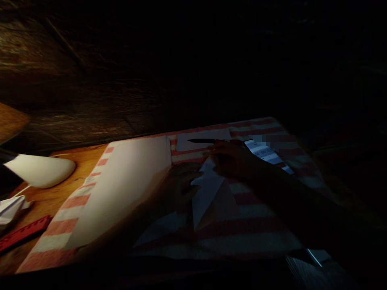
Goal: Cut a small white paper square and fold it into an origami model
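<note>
A folded sheet of paper [208,193] with a slanting crease lies between my hands over the striped cloth. My left hand [184,181] grips its left edge, fingers curled at the margin. Closed on the paper's upper part is my right hand [226,157], though deep shadow hides most of its fingers. Just beyond it, a dark-bladed knife [201,141] rests across a smaller sheet of paper [187,146], its handle pointing right. A larger white sheet [130,177] lies to the left, partly under my left forearm. Another piece of paper [161,227] is below my left hand.
Beyond my right wrist lies a lit phone [267,155]. A white lamp [45,171] stands at left, near a crumpled white paper [12,209] and a red notched strip [26,233]. The red-and-white striped cloth [256,243] covers the wooden table [86,159]. A dark wall rises behind.
</note>
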Available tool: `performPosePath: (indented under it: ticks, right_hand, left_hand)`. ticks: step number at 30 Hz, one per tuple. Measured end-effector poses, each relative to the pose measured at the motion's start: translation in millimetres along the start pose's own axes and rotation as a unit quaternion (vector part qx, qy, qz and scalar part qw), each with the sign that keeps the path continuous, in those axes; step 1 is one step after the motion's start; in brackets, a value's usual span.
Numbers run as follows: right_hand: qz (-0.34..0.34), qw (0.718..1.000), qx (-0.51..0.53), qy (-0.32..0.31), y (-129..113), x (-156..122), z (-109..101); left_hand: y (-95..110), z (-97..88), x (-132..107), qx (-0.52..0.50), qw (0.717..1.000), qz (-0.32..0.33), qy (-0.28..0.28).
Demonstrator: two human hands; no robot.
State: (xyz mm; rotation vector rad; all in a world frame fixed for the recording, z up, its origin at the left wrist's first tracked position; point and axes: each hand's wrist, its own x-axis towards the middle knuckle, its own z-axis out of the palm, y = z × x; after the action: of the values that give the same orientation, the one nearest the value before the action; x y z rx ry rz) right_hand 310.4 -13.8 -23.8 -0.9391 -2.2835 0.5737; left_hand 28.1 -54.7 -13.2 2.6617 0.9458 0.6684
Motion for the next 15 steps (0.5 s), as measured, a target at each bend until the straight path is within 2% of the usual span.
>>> performPosePath:
  ticks: [7, 15]
  right_hand:
    - [-0.009, 1.0, 0.003, -0.002, 3.5, -0.5, 0.9]
    - [-0.02, 0.999, 0.026, -0.015, 1.4, 0.4, -2.1]
  left_hand:
    - [0.8, 0.8, -1.5, 0.008, 1.0, 0.004, -0.011]
    - [6.5, -2.3, 1.9, 0.073, 0.994, 0.014, -0.076]
